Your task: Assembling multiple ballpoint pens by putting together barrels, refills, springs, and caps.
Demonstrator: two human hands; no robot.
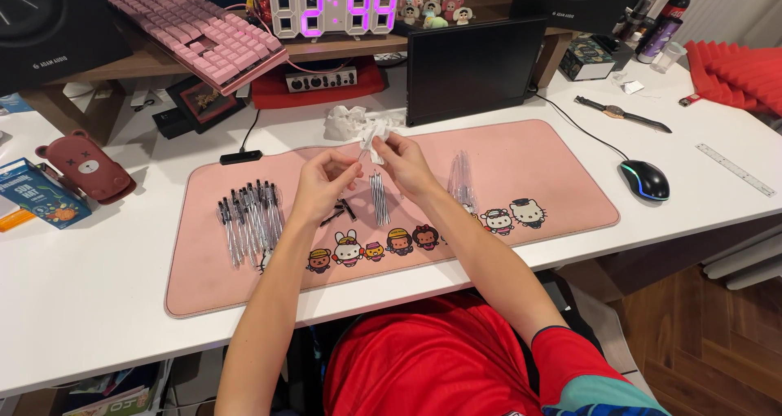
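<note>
Home desk: keyboard (199, 37), mouse (644, 179)

Small clear pen part (368, 145), pinched upright above the pink mat (529, 155).

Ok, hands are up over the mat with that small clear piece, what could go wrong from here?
1. The small clear piece is pinched only at the fingertips of the left hand and right hand; it could slip and be hard to spot.
2. The forearms hang just above the row of pens and the thin refills; a dropped wrist might scatter them across the pink mat.
</note>
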